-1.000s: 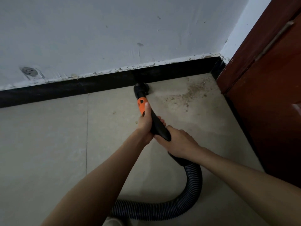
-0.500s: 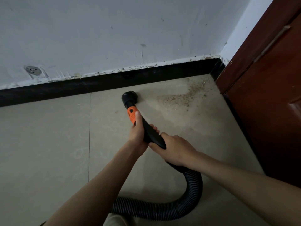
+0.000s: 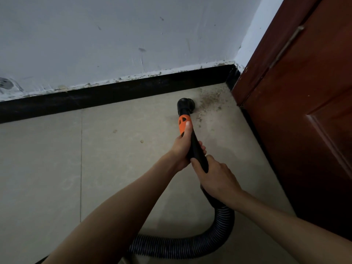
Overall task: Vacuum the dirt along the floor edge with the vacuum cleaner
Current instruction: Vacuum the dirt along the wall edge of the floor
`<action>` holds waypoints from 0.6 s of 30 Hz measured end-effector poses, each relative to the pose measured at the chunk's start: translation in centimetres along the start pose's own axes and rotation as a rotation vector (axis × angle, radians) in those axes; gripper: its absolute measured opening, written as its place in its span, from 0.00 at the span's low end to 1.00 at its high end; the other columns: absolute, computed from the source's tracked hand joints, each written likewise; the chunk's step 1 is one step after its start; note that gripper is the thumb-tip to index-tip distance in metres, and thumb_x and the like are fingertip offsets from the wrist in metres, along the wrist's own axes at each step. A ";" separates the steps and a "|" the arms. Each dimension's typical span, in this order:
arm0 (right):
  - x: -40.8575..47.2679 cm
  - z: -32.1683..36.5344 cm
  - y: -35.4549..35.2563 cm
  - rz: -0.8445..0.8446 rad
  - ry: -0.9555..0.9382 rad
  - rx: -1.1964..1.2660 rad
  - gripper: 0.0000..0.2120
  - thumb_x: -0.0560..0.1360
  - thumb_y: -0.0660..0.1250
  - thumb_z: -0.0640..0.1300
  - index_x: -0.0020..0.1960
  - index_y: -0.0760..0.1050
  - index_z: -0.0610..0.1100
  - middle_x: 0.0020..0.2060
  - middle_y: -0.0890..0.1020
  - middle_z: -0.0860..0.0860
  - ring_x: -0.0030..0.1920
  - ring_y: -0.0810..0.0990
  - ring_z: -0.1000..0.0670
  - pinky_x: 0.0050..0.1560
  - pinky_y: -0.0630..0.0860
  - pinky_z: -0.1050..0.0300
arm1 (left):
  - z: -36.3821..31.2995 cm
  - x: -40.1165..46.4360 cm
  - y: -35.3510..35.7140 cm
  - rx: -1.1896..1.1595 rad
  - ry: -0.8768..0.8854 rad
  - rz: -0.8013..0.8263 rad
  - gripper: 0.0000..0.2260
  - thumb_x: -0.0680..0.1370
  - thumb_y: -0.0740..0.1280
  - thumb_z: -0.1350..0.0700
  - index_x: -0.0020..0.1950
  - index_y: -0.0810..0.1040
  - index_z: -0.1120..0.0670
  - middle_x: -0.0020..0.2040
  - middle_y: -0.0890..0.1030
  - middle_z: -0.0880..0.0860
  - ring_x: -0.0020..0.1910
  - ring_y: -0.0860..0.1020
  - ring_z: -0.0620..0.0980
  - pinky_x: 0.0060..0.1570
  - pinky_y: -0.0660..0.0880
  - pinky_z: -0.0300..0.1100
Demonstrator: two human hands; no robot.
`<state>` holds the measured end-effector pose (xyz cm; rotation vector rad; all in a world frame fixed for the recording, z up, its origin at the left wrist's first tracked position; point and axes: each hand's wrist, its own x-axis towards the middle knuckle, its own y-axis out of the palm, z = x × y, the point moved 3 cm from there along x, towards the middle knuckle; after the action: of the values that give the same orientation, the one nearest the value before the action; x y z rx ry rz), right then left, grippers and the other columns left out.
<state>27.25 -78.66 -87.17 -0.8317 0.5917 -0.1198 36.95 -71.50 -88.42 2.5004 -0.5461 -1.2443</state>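
Note:
Both hands hold the vacuum cleaner's black wand. My left hand (image 3: 183,149) grips it near the orange collar (image 3: 183,123), thumb lying along the orange part. My right hand (image 3: 214,177) grips the wand just behind, where it joins the ribbed hose (image 3: 219,231). The round black nozzle (image 3: 185,106) sits on the beige floor, a little short of the black skirting board (image 3: 114,94). A patch of brown dirt (image 3: 210,101) lies just right of the nozzle, in the corner by the door.
A dark red wooden door (image 3: 304,111) closes the right side. The grey-white wall (image 3: 123,39) rises behind the skirting. Small crumbs (image 3: 142,141) lie on the tile left of the wand. The hose loops across the floor toward the lower left.
The nozzle has swung right along the floor edge, from left of the dirt patch to its left border. Both hands kept their hold and moved with it.

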 end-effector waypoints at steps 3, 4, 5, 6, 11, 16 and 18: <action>0.4 -0.6 -0.7 -0.034 0.020 -0.015 0.21 0.77 0.51 0.67 0.49 0.67 0.50 0.36 0.77 0.51 0.35 0.77 0.51 0.32 0.68 0.57 | -0.2 0.4 1.5 0.033 -0.012 0.035 0.29 0.79 0.57 0.38 0.69 0.60 0.59 0.36 0.72 0.56 0.30 0.75 0.50 0.32 0.78 0.41; 0.5 -0.8 -0.8 -0.040 0.026 -0.009 0.21 0.77 0.51 0.67 0.49 0.67 0.49 0.36 0.77 0.51 0.36 0.77 0.51 0.33 0.69 0.57 | -0.3 0.5 1.8 0.040 -0.013 0.040 0.28 0.79 0.57 0.38 0.69 0.60 0.58 0.36 0.72 0.56 0.30 0.75 0.50 0.32 0.78 0.41; 0.6 -0.9 -0.9 -0.042 0.032 0.000 0.21 0.77 0.52 0.67 0.49 0.67 0.49 0.36 0.77 0.51 0.36 0.78 0.51 0.33 0.69 0.57 | -0.4 0.7 2.0 0.044 -0.013 0.045 0.28 0.79 0.57 0.38 0.69 0.60 0.57 0.36 0.72 0.56 0.30 0.75 0.50 0.32 0.78 0.41; 0.7 -1.0 -1.0 -0.040 0.035 0.009 0.21 0.77 0.52 0.67 0.49 0.68 0.50 0.36 0.77 0.51 0.36 0.77 0.51 0.33 0.69 0.57 | -0.4 0.8 2.1 0.046 -0.011 0.046 0.27 0.79 0.57 0.39 0.69 0.59 0.56 0.36 0.72 0.56 0.29 0.75 0.50 0.31 0.78 0.41; 0.8 -0.8 -0.4 -0.005 0.002 0.027 0.20 0.78 0.53 0.66 0.45 0.66 0.50 0.34 0.77 0.51 0.34 0.77 0.52 0.29 0.66 0.58 | -0.1 0.7 1.2 0.053 0.014 -0.034 0.26 0.79 0.58 0.39 0.66 0.64 0.59 0.35 0.73 0.56 0.27 0.76 0.49 0.31 0.77 0.42; 1.3 1.1 0.6 0.103 -0.074 0.006 0.22 0.77 0.53 0.67 0.48 0.68 0.49 0.37 0.79 0.49 0.37 0.79 0.49 0.34 0.71 0.55 | -0.4 0.1 -1.8 -0.028 0.070 -0.172 0.29 0.78 0.59 0.39 0.64 0.67 0.63 0.35 0.74 0.57 0.26 0.77 0.50 0.28 0.77 0.40; 1.4 2.1 1.0 0.131 -0.112 -0.027 0.23 0.78 0.52 0.67 0.48 0.69 0.48 0.38 0.80 0.48 0.38 0.79 0.48 0.36 0.72 0.54 | -0.6 -0.4 -3.0 -0.061 0.074 -0.218 0.32 0.78 0.59 0.38 0.66 0.67 0.65 0.36 0.74 0.57 0.27 0.77 0.51 0.28 0.77 0.40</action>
<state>29.46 -77.05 -87.47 -0.8175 0.5420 0.0539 37.84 -68.58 -89.10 2.5964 -0.2191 -1.2156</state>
